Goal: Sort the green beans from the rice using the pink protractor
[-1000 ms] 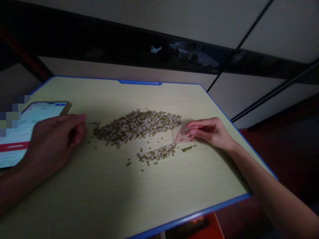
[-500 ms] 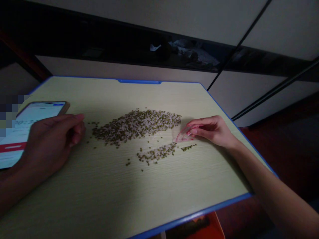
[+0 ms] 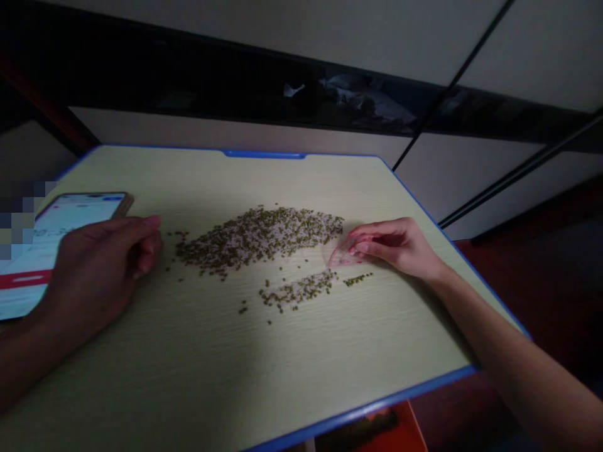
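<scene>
- A person's right hand (image 3: 396, 248) pinches a clear, red-marked piece of plastic (image 3: 346, 252) between thumb and fingers at the right of a wood-grained table (image 3: 330, 351).
- The left hand (image 3: 101, 263), at the left, is curled into a loose fist, partly covering a lit phone (image 3: 35, 242); whether the two touch cannot be made out.
- A large heap of green beans and pale grains (image 3: 264, 235) stretches across the middle of the table, between the hands.
- Nearer, a smaller pile (image 3: 301, 287) of the same mix lies apart from the heap, its right end just beside the plastic.
- To the right of that pile, a short row of green beans (image 3: 358, 280) sits near the right hand.
- Blue edging (image 3: 367, 411) borders the table, with a blue bar (image 3: 264, 154) at the far side, before pale cabinet panels (image 3: 475, 166).
- Below the near edge, an orange container (image 3: 409, 427) holds something dark, too dim to identify.
</scene>
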Motion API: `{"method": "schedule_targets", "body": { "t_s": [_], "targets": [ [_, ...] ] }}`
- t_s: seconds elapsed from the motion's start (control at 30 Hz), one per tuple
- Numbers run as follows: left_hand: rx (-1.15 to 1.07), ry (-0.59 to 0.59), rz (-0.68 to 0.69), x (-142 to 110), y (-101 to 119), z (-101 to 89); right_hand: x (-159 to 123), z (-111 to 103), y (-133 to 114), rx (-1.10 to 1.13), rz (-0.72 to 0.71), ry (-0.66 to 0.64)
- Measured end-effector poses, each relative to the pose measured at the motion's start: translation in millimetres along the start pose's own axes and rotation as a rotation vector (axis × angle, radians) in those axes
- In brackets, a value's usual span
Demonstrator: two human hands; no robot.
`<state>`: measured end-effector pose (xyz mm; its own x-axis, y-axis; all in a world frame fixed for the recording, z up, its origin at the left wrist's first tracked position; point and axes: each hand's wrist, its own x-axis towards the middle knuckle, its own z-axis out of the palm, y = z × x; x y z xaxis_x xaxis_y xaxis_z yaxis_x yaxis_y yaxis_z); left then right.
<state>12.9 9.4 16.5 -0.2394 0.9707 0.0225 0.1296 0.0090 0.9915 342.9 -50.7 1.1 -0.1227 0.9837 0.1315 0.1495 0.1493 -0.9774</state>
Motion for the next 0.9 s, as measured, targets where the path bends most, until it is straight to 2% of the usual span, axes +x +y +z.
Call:
{"method": "schedule_targets", "body": {
  "t_s": [0.2, 0.43, 0.6, 0.9],
  "targets": [
    [0.002, -0.012, 0.016, -2.1, -0.2, 0.1, -3.9, -5.7, -4.1, -0.001, -0.017, -0.056],
    [0.009, -0.035, 0.034, 0.3, -2.5, -1.1, -4.2, -6.1, -6.0, -0.08, -0.041, -0.013],
    [0.032, -0.014, -0.012, -2.3, 2.3, -0.4, -1.8, -3.1, -3.5, -0.041, -0.035, -0.027],
    [0.025, -0.038, 0.007, -1.8, 0.7, -1.4, -7.8, -10.4, -6.0, -0.111, -0.04, -0.077]
  ]
}}
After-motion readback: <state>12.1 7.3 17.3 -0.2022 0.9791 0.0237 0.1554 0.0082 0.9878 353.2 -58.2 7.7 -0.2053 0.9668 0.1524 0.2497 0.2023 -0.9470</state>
